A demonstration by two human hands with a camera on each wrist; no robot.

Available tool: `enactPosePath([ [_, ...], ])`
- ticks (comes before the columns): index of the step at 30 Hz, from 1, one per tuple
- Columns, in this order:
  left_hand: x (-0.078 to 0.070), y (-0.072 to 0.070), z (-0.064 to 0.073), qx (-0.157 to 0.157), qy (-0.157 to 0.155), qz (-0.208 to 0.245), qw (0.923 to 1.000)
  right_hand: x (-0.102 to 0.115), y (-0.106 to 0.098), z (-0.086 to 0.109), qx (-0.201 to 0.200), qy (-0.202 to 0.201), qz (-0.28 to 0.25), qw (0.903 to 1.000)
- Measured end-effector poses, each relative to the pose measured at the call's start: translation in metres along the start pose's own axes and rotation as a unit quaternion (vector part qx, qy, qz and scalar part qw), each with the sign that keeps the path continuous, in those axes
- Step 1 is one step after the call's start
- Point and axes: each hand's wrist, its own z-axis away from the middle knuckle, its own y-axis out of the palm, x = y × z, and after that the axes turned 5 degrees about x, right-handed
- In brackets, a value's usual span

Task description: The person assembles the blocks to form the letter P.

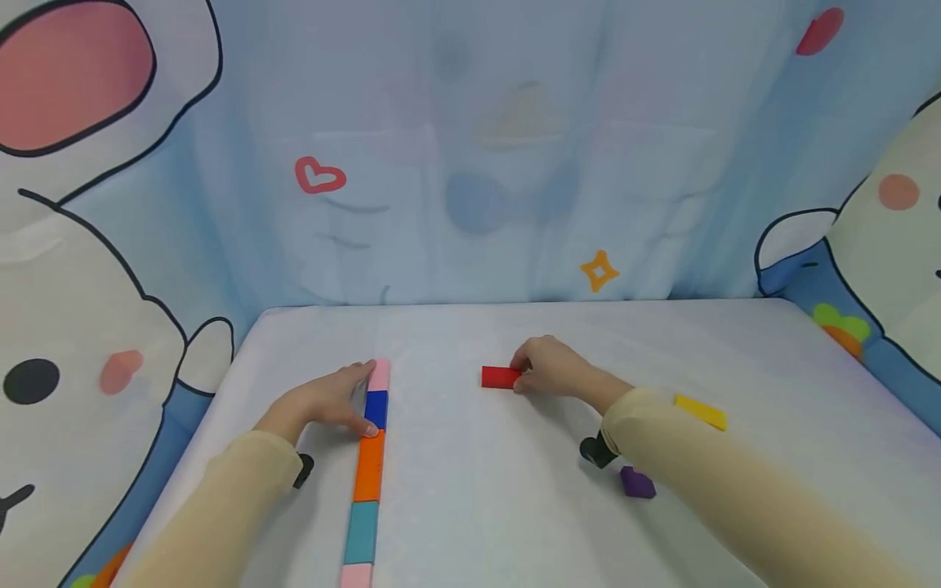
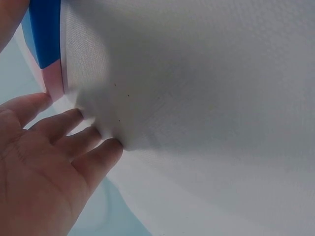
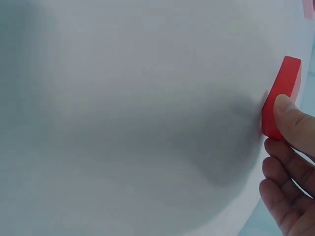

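A line of flat blocks lies left of the middle in the head view: a pink block (image 1: 379, 375) at the far end, then a blue block (image 1: 376, 409), an orange block (image 1: 369, 465), a teal block (image 1: 361, 532) and another pink block (image 1: 356, 576). My left hand (image 1: 321, 403) rests alongside, its index fingertip at the far pink block and its thumb tip where blue meets orange. The other fingers spread over the cloth in the left wrist view. My right hand (image 1: 553, 367) pinches one end of a red block (image 3: 281, 96) between thumb and fingers.
To the right, a yellow block (image 1: 701, 412) lies just beyond the right sleeve, and a purple block (image 1: 637, 483) lies on its near side. White cloth covers the table (image 1: 470, 506); a patterned blue curtain (image 1: 412, 229) hangs behind its far edge.
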Motion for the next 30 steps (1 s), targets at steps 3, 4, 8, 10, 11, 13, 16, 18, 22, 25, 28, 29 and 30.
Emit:
enactPosePath([
  [3, 0.001, 0.000, -0.001, 0.002, -0.004, 0.005, 1.0000, 0.016, 0.004, -0.010, -0.001, -0.015, -0.003, 0.9999],
  [4, 0.002, 0.000, -0.001, 0.002, -0.006, 0.006, 1.0000, 0.020, 0.006, -0.013, -0.002, -0.021, -0.002, 0.9998],
  [8, 0.002, 0.001, -0.001, -0.001, -0.014, 0.007, 0.9999, 0.037, 0.011, -0.024, -0.008, -0.041, -0.004, 0.9991],
  [10, 0.002, 0.001, -0.002, -0.003, -0.016, 0.005, 0.9999, 0.044, 0.014, -0.029, -0.011, -0.049, -0.007, 0.9987],
  [11, 0.002, 0.001, -0.002, -0.004, -0.017, 0.005, 0.9998, 0.048, 0.015, -0.032, -0.012, -0.053, -0.009, 0.9985],
  [13, 0.002, 0.001, -0.003, -0.006, -0.019, 0.004, 0.9998, 0.055, 0.016, -0.037, -0.013, -0.060, -0.010, 0.9981],
  [16, 0.002, 0.001, -0.005, -0.007, -0.023, 0.004, 0.9997, 0.063, 0.018, -0.045, -0.010, -0.066, -0.011, 0.9977],
  [18, 0.001, 0.001, -0.006, -0.007, -0.025, 0.004, 0.9996, 0.067, 0.020, -0.049, -0.008, -0.068, -0.012, 0.9976],
  [22, 0.001, 0.001, -0.008, -0.007, -0.030, 0.004, 0.9995, 0.074, 0.022, -0.056, -0.005, -0.076, -0.017, 0.9970],
  [25, 0.002, 0.001, -0.009, -0.008, -0.033, 0.002, 0.9994, 0.078, 0.022, -0.061, -0.008, -0.091, -0.017, 0.9956],
  [28, 0.003, 0.001, -0.011, -0.008, -0.038, -0.001, 0.9993, 0.082, 0.022, -0.064, -0.014, -0.111, -0.009, 0.9936],
  [29, 0.004, 0.001, -0.011, -0.008, -0.040, -0.003, 0.9992, 0.083, 0.022, -0.065, -0.014, -0.116, -0.007, 0.9931],
  [30, 0.004, 0.001, -0.011, -0.008, -0.041, -0.003, 0.9991, 0.084, 0.022, -0.067, -0.015, -0.120, -0.003, 0.9927],
])
